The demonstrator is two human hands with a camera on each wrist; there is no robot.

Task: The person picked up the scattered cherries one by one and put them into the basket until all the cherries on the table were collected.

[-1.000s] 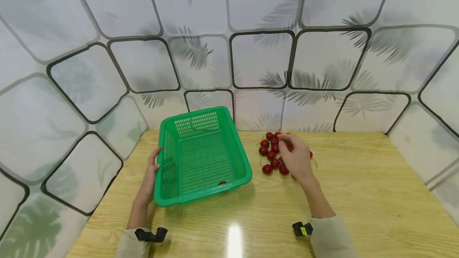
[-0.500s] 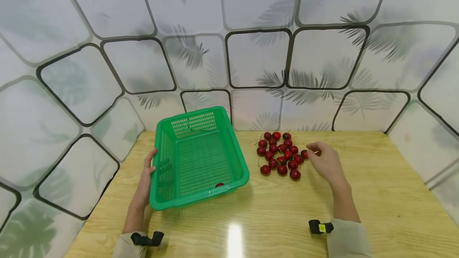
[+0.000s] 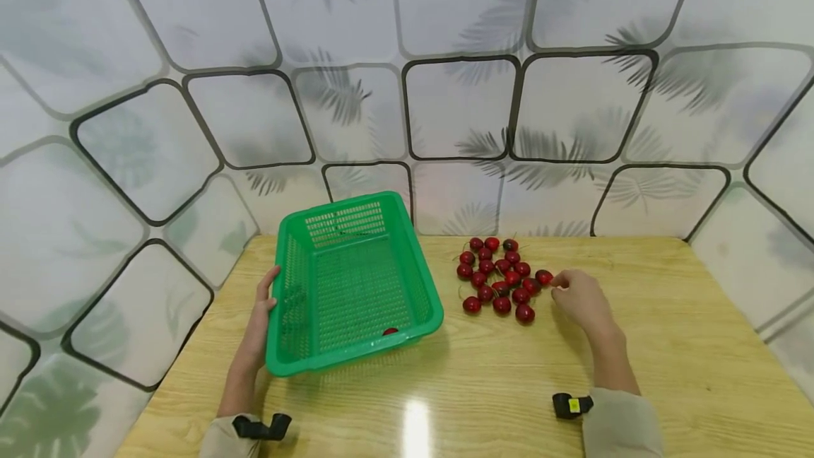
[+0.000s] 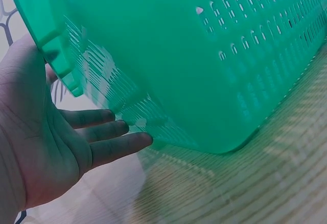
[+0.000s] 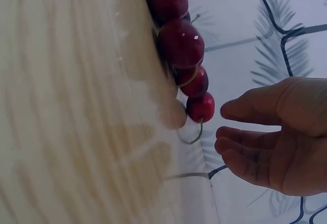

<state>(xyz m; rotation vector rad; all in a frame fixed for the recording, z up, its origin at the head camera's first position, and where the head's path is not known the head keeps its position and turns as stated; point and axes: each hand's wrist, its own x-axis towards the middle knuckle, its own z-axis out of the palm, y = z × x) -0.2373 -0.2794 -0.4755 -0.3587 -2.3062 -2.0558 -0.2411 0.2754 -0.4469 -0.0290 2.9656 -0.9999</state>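
A green plastic basket (image 3: 356,359) with slotted walls stands on the table's left side. My left hand (image 3: 256,324) rests against its left side; in the left wrist view several straight fingers (image 4: 122,147) reach along the wall, and the rim partly hides the rest. One cherry (image 3: 391,331) shows inside the basket by the near wall. To the right lies a loose group of red cherries (image 3: 502,305) with stems. At its right edge, my right hand (image 3: 584,302) hovers beside the outermost cherry (image 5: 201,106). Thumb and fingers are bent and apart, holding nothing.
A pale wooden table (image 3: 483,387) carries everything. Behind it and on both sides rises a white patterned backdrop (image 3: 461,108). Black straps circle both wrists over beige sleeves (image 3: 620,423).
My right hand has moved from above the cherries to their right side, then slightly lower, uncovering the group. The left hand stays at the basket, which has barely shifted in view.
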